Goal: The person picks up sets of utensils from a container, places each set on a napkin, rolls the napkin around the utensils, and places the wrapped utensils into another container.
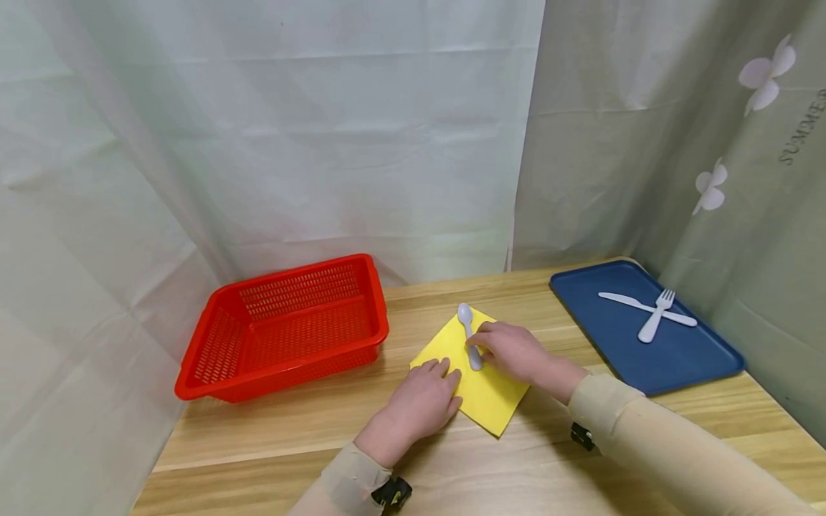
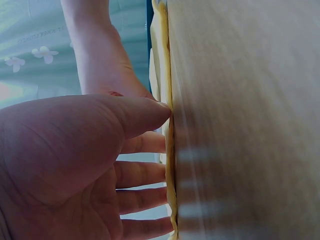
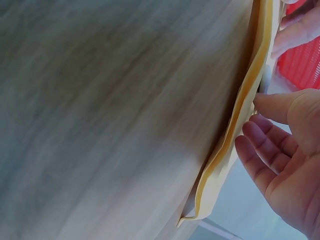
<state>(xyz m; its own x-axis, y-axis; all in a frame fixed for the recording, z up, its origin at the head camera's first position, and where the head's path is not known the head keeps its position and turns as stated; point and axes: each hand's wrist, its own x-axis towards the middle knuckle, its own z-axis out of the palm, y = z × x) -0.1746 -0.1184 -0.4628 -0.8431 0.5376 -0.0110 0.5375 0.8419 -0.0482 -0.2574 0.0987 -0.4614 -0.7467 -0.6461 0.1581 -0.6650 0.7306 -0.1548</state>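
A folded yellow napkin (image 1: 497, 401) lies slantwise on the table, its layered edge (image 3: 239, 107) showing in the right wrist view. On top of it is a pale plastic spoon (image 1: 465, 315), bowl pointing away from me. My right hand (image 1: 513, 350) pinches the spoon's handle between thumb and curled fingers, low over the napkin. With fairly straight, spread fingers, my left hand (image 1: 422, 400) rests on the napkin's left side. In the left wrist view the left fingertips (image 2: 145, 174) touch the napkin along its edge (image 2: 169, 75).
A red slotted plastic basket (image 1: 310, 362) stands at the left. On the right, a blue tray (image 1: 596, 315) holds a white plastic fork (image 1: 653, 321) crossed over a white knife (image 1: 626, 299). Pale curtains (image 1: 387, 143) hang behind and beside the wooden table (image 1: 258, 444).
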